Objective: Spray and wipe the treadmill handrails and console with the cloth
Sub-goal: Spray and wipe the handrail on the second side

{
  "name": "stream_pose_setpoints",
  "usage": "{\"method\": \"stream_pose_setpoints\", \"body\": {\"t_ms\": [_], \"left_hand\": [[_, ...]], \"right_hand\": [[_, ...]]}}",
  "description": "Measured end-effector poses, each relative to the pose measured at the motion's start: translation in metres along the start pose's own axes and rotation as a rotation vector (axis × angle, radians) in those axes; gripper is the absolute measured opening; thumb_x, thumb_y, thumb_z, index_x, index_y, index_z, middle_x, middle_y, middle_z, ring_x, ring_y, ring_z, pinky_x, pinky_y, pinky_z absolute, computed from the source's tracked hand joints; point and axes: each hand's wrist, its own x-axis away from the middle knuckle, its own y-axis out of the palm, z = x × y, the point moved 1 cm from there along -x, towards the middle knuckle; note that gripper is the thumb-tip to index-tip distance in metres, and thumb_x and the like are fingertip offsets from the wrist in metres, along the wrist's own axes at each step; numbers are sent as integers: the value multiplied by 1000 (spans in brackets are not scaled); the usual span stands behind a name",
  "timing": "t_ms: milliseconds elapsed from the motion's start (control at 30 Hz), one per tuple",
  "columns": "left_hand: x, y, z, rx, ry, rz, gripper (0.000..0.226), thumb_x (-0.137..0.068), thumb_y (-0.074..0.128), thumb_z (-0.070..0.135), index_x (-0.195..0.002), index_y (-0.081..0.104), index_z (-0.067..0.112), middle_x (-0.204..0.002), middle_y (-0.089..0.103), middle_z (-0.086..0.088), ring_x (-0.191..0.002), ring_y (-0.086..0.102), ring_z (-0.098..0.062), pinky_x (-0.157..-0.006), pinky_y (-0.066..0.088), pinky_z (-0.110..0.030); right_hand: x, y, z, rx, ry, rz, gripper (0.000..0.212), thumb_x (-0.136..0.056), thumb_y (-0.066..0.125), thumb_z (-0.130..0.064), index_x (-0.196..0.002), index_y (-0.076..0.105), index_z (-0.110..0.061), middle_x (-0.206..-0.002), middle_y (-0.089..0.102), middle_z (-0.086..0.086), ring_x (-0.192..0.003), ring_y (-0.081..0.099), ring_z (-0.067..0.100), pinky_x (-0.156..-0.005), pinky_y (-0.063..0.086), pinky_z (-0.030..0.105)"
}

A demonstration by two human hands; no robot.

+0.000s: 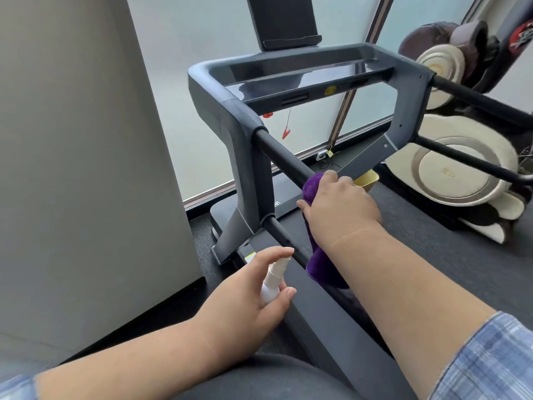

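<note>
The supporting surface is a dark carpeted floor [450,249]. A grey treadmill [251,157] stands directly on it, its base [227,209] set close to a frosted window wall, its dark deck [326,319] running toward the viewer. A small yellow container [367,178] sits low beside the treadmill's right upright; whether it rests on the deck or the floor cannot be told. A massage chair [458,171] in cream and brown stands on the floor to the right of the treadmill. A pale grey column [86,168] rises from the floor on the left.
</note>
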Motion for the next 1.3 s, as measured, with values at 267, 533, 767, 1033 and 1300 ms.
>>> {"method": "stream_pose_setpoints", "body": {"t_ms": [267, 533, 767, 1033, 1300], "left_hand": [[-45, -57, -45, 40, 42, -27, 47, -88, 53, 54, -128, 31, 68, -97, 62, 21, -80, 61, -4, -71, 41, -9], [-82, -92, -89, 91, 50, -94, 48, -88, 53, 54, -130, 32, 65, -93, 62, 21, -78, 60, -4, -72, 43, -18], [-110, -102, -98, 195, 136, -151, 49, -90, 57, 48, -131, 35, 63, -92, 62, 15, -83, 63, -13, -76, 49, -26], [-119, -93, -85, 188, 273, -337, 52, -89, 56, 47, -128, 29, 70, -92, 61, 22, -84, 63, -9, -75, 47, -25], [-132, -98, -89, 184, 319, -361, 52, -90, 56, 47, -129, 29, 68, -91, 61, 19, -80, 62, -8, -73, 47, -24]], "right_hand": [[-61, 7, -64, 46, 33, -20, 64, -89, 56, -64, -121, 41, -11, -119, 57, 16, -106, 61, 35, -71, 46, 41], [-108, 12, -111, 67, 42, -27, 66, -88, 60, -63, -121, 40, -9, -119, 55, 16, -108, 60, 37, -80, 50, 45], [-117, 9, -123, 109, 56, -46, 68, -86, 64, -61, -124, 39, -11, -120, 54, 16, -107, 60, 37, -78, 51, 45], [-94, -3, -98, -28, 112, -110, 66, -82, 69, -55, -127, 40, -16, -118, 57, 13, -107, 61, 36, -85, 51, 42], [-44, -10, -57, -35, 249, -125, 66, -70, 71, -47, -127, 43, -28, -103, 57, 6, -93, 60, 33, -71, 41, 36]]}}
